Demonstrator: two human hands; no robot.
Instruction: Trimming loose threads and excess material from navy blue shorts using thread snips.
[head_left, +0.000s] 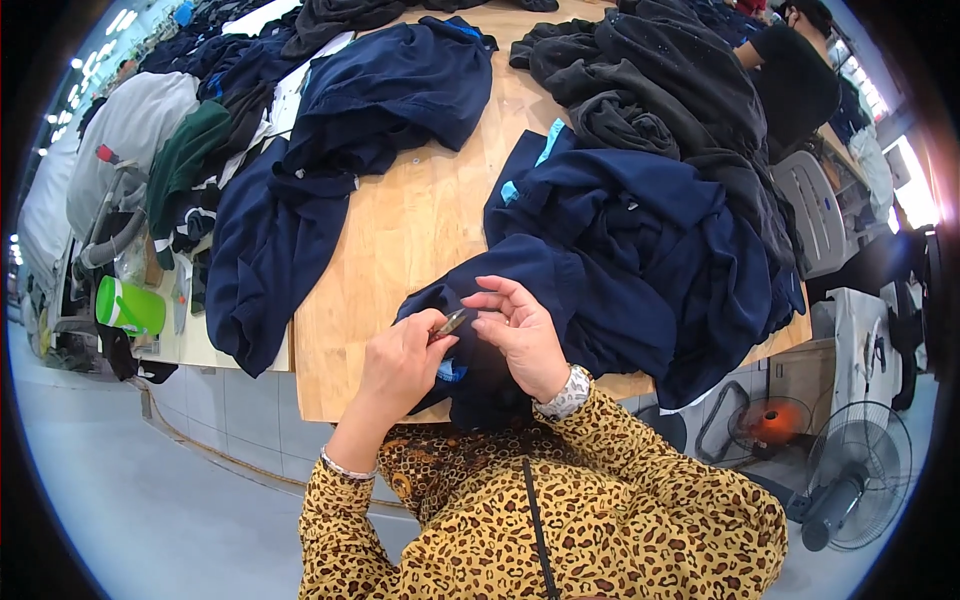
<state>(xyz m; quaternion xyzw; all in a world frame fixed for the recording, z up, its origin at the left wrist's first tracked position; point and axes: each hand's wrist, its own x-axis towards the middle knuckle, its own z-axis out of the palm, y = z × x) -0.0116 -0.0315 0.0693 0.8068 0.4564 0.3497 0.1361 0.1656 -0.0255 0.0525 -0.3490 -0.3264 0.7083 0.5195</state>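
Left hand (398, 358) grasps small metal snips (454, 321), tip toward right hand (527, 340); a slip could nick it. Right hand half-curled; whether it pinches anything fine, cannot tell. Navy garment (635, 275), near right, overhangs table (400, 235) edge; weight might drag it off.

1. I've got the left hand (395, 362) closed, fingers (420, 324) curled in.
2. Left wrist (358, 438) sits just below it, left forearm (338, 515) dropping away beneath.
3. And here's the right hand (528, 340), just beside the left: half open, fingers loosely bent, pointing toward it!
4. Right forearm (630, 440) slants away, down and rightward from that hand.
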